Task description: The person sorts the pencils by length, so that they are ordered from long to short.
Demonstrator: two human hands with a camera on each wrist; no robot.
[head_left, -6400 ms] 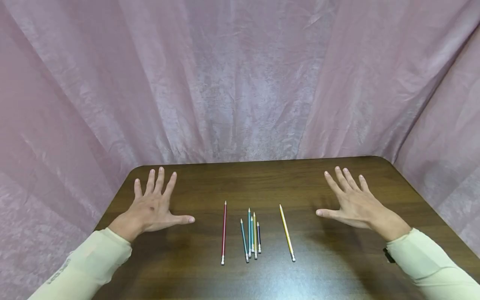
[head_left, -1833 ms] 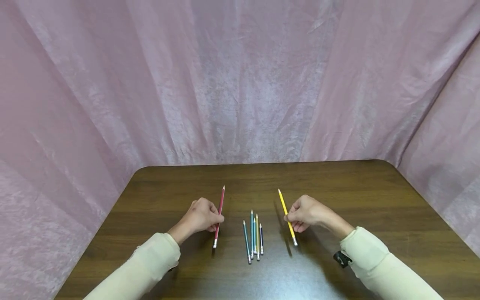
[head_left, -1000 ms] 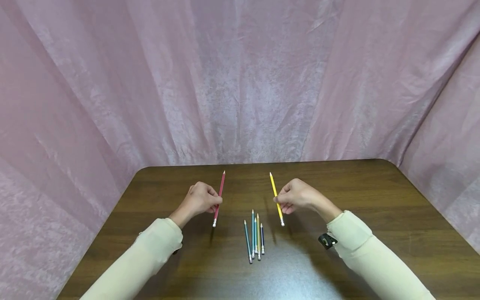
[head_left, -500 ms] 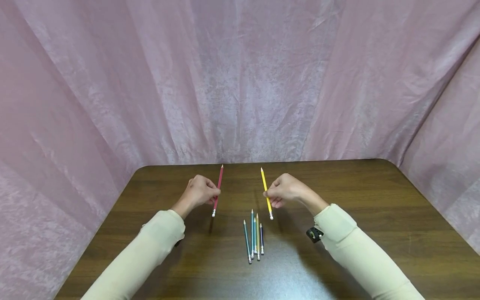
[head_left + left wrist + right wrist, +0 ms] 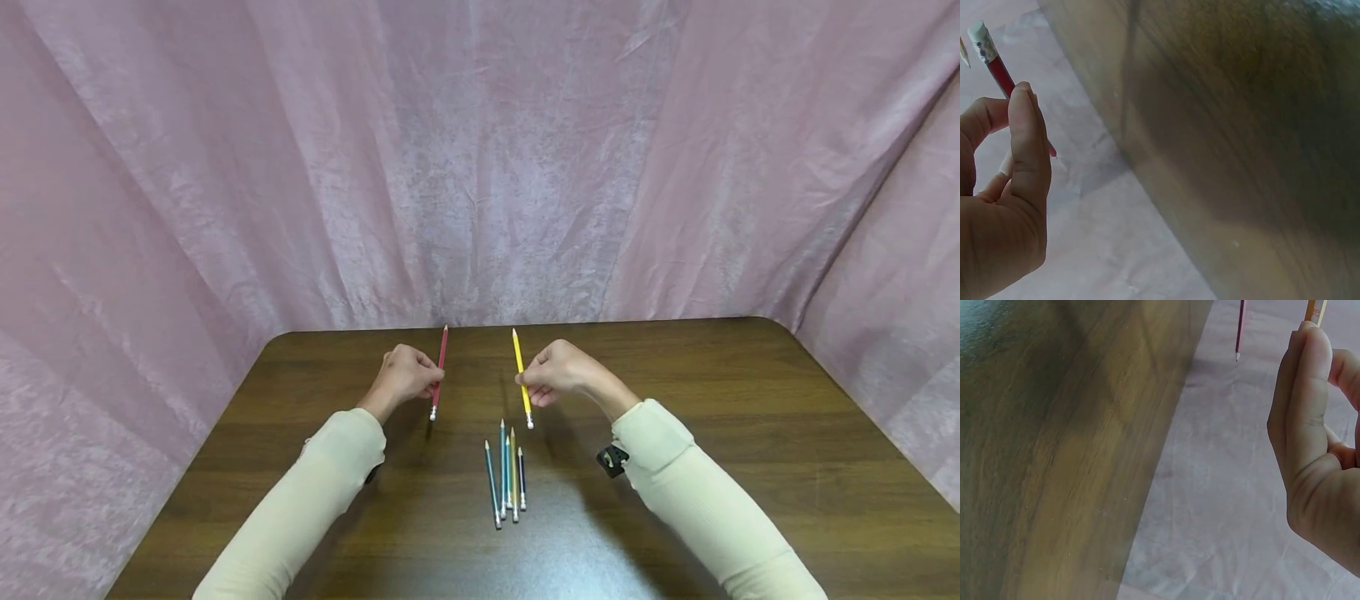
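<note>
My left hand (image 5: 406, 377) pinches a red pencil (image 5: 442, 350) between thumb and fingers, its point away from me and its white eraser toward me. Opposite it, my right hand (image 5: 564, 373) pinches a yellow pencil (image 5: 518, 352) the same way. Both pencils are held above the far half of the table, apart from each other. In the left wrist view the red pencil's eraser end (image 5: 984, 42) rises above my thumb. The right wrist view shows only a short piece of the yellow pencil (image 5: 1315, 311) over my fingertips, with the red pencil (image 5: 1240, 328) beyond.
Several pencils lie close together on the brown wooden table (image 5: 300, 517): teal ones (image 5: 492, 483), a gold one (image 5: 513, 475) and a dark blue one (image 5: 522, 479). A pink curtain (image 5: 480, 167) hangs behind the table's far edge.
Both hands, first spread flat over the table, have picked up the red and yellow pencils and carried them away from me. Lately the yellow pencil has moved left, nearer the red one.
</note>
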